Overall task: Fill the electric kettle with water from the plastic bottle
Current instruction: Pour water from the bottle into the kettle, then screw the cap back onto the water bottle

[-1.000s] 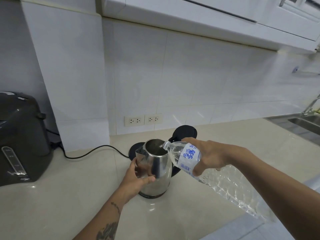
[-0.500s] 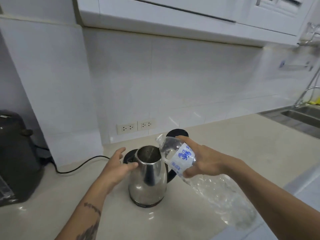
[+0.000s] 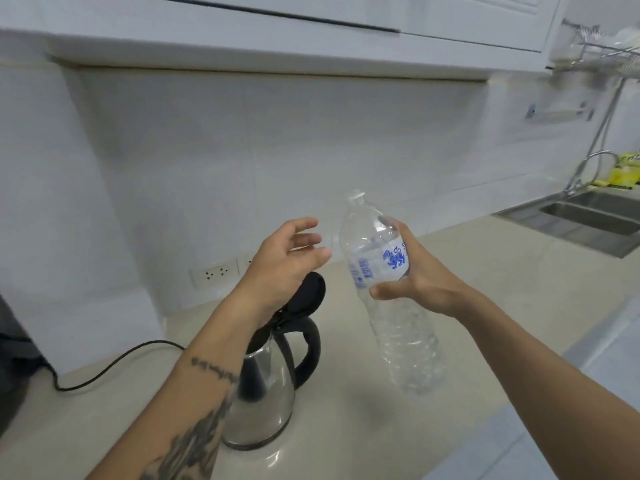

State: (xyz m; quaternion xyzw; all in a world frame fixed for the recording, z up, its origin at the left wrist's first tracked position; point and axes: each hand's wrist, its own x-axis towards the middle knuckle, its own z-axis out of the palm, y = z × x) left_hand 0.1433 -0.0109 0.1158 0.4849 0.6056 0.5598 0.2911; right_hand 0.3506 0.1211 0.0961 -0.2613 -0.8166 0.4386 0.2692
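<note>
Right hand (image 3: 419,282) grips the clear crinkled plastic bottle (image 3: 391,292) near-upright, likely so nothing spills, while the spread, empty left hand (image 3: 284,261) hovers above the lid-open steel kettle (image 3: 263,393).

Right hand (image 3: 420,278) wraps bottle (image 3: 388,292), held almost upright, clear of kettle (image 3: 266,393). Left hand (image 3: 287,261) loose-fingered, empty, above kettle's raised lid (image 3: 310,294). Kettle stands on desk (image 3: 485,271); cord (image 3: 114,362) trails left.

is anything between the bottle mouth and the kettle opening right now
Yes: the left forearm crosses over the kettle and hides most of its opening. The plastic bottle is held nearly upright in the right hand, to the kettle's right. The kettle's lid stands open.
</note>
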